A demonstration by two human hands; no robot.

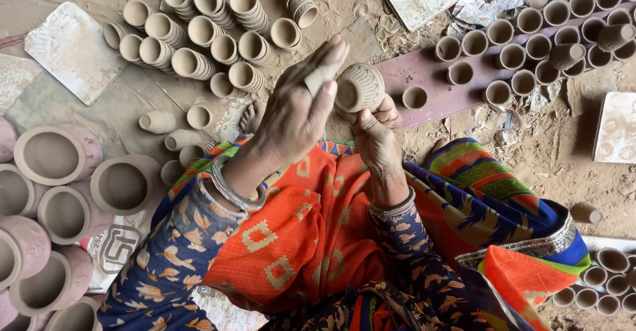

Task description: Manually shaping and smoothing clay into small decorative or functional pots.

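Fingers around clay cup
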